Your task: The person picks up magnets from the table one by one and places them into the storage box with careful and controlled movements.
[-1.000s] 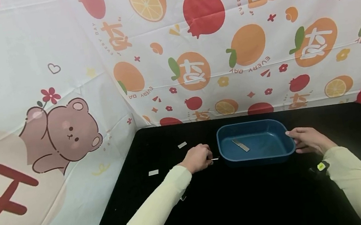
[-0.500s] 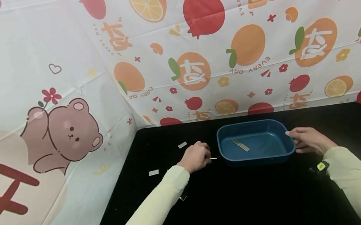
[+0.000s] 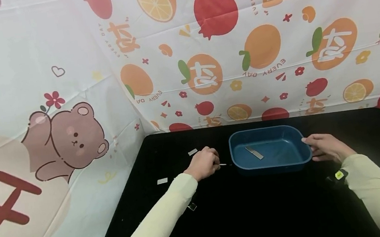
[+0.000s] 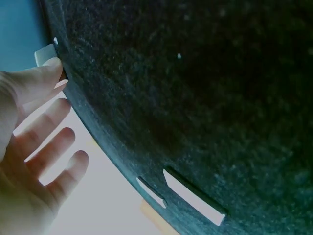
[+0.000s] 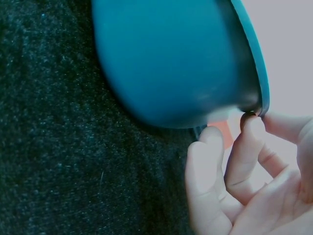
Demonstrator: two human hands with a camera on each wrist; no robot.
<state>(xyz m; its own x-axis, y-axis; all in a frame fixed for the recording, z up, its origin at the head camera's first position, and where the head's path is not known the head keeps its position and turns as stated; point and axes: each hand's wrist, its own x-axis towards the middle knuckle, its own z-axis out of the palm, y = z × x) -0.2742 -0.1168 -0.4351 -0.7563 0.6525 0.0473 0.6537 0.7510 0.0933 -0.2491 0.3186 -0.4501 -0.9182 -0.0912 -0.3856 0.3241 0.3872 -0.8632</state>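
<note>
Blue tub (image 3: 280, 152) on the tabletop (image 3: 261, 213), its rim (image 5: 262, 81) pinched by the right hand (image 3: 328, 147); beside it, a pale strip (image 4: 44, 55) was pinched by the left hand (image 3: 203, 163) — loading seemed underway, a lift inside apparently needed.

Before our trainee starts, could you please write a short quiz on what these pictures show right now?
1. What does the right hand hold?
A) the left sleeve
B) the rim of the blue tub
C) the printed cloth

2. True or false: a grey strip lies inside the blue tub.

3. Fill in the missing word: the left hand pinches a small flat piece, which in the head view is to the ____ of the blue tub.

Key: 1. B; 2. true; 3. left.
</note>
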